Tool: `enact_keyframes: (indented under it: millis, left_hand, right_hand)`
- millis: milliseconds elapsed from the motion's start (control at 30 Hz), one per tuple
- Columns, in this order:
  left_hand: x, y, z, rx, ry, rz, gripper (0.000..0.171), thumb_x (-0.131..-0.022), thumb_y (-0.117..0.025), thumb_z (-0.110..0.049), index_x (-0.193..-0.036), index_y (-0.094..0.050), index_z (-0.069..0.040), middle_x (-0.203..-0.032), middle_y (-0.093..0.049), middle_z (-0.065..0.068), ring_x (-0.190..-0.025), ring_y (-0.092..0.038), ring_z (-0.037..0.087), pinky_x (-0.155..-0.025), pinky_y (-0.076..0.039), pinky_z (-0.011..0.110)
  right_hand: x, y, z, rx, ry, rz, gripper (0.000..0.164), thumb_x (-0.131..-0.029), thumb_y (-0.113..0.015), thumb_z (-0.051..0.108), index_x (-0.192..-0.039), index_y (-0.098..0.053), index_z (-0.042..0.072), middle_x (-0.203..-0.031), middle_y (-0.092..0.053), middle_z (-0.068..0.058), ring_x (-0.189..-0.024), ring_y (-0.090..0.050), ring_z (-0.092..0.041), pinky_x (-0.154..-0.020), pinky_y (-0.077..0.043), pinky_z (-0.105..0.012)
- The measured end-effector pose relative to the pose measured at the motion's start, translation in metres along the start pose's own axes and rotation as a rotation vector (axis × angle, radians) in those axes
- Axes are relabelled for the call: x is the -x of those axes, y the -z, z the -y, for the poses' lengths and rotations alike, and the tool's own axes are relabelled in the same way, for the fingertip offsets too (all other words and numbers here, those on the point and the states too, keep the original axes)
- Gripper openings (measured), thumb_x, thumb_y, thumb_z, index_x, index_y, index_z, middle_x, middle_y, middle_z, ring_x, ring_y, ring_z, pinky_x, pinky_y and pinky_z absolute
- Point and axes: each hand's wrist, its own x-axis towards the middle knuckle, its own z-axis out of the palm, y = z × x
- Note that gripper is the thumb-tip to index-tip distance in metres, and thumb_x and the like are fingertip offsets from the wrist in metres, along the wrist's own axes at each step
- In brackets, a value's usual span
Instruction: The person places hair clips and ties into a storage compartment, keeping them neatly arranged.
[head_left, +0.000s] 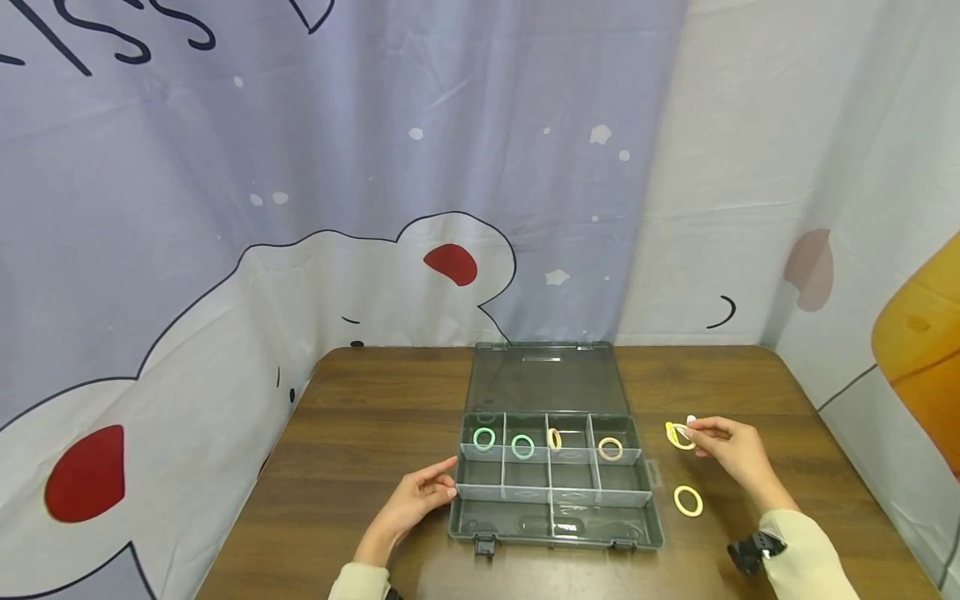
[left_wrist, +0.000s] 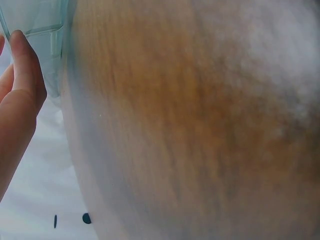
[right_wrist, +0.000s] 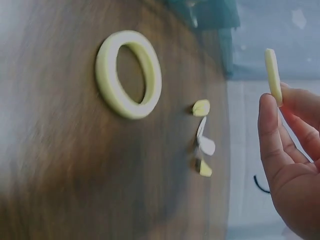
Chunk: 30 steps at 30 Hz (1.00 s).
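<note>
A compartment box [head_left: 555,518] of grey-green clear plastic stands on the table with its lid [head_left: 546,379] raised. My left hand [head_left: 414,498] rests its fingers against the box's left side; in the left wrist view the fingers [left_wrist: 25,65] touch the edge. Between thumb and fingertips, my right hand [head_left: 731,454] pinches a pale yellow ring [right_wrist: 273,77], seen edge-on in the right wrist view. A second pale yellow ring [right_wrist: 106,75] lies flat on the table, nearer the front. In the back row of compartments are a green ring [head_left: 483,431], another green ring [head_left: 522,440], a yellow ring [head_left: 555,439] and a beige ring [head_left: 610,442].
Small yellow [right_wrist: 201,108] and white pieces [right_wrist: 207,146] lie on the table beyond the loose ring. The wooden table [head_left: 375,417] ends at a printed curtain [head_left: 562,183] behind and at both sides. Two latches [head_left: 485,545] stick out at the box's front.
</note>
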Motion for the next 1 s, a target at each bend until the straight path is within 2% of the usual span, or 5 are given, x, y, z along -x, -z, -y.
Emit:
enact_keyframes:
  millis: [233, 467, 633, 833, 1000]
  left_hand:
    - [0.001, 0.000, -0.001, 0.002, 0.005, 0.001, 0.060, -0.089, -0.067, -0.005, -0.142, -0.040, 0.006, -0.105, -0.055, 0.014, -0.089, -0.059, 0.007, -0.081, -0.050, 0.019]
    - [0.000, 0.000, 0.001, 0.007, 0.003, 0.000, 0.059, -0.089, -0.067, -0.002, -0.141, -0.040, 0.007, -0.104, -0.055, 0.014, -0.087, -0.058, 0.005, -0.080, -0.050, 0.019]
    - [0.000, 0.001, 0.001, 0.007, 0.004, 0.004, 0.060, -0.089, -0.067, -0.003, -0.141, -0.040, 0.008, -0.103, -0.055, 0.011, -0.087, -0.059, 0.006, -0.081, -0.050, 0.019]
    - [-0.001, 0.001, 0.003, 0.007, 0.000, 0.004, 0.060, -0.089, -0.067, -0.003, -0.141, -0.040, 0.008, -0.102, -0.056, 0.011, -0.087, -0.059, 0.006, -0.080, -0.050, 0.019]
    - [-0.002, 0.001, 0.004, 0.013, -0.007, 0.002, 0.060, -0.088, -0.068, -0.003, -0.141, -0.040, 0.008, -0.102, -0.055, 0.012, -0.087, -0.059, 0.005, -0.080, -0.050, 0.019]
  right_hand:
    - [-0.006, -0.015, 0.018, -0.059, 0.037, 0.006, 0.027, -0.087, -0.070, 0.006, -0.103, -0.064, -0.015, -0.089, -0.070, -0.021, -0.067, -0.067, -0.011, -0.062, -0.058, -0.032]
    - [-0.010, -0.038, 0.034, -0.077, 0.020, 0.042, 0.029, -0.087, -0.072, 0.012, -0.104, -0.066, -0.011, -0.091, -0.069, -0.023, -0.067, -0.068, -0.018, -0.060, -0.057, -0.035]
    - [-0.014, -0.058, 0.043, -0.137, 0.021, 0.079, 0.028, -0.086, -0.072, 0.009, -0.103, -0.066, -0.012, -0.092, -0.068, -0.025, -0.068, -0.067, -0.016, -0.064, -0.058, -0.037]
    - [-0.019, -0.078, 0.059, -0.163, 0.045, 0.117, 0.027, -0.086, -0.072, 0.007, -0.102, -0.065, -0.013, -0.092, -0.067, -0.027, -0.069, -0.068, -0.023, -0.065, -0.058, -0.038]
    - [-0.022, -0.095, 0.072, -0.166, 0.038, 0.158, 0.025, -0.086, -0.071, 0.007, -0.102, -0.066, -0.012, -0.089, -0.069, -0.023, -0.069, -0.068, -0.025, -0.065, -0.058, -0.039]
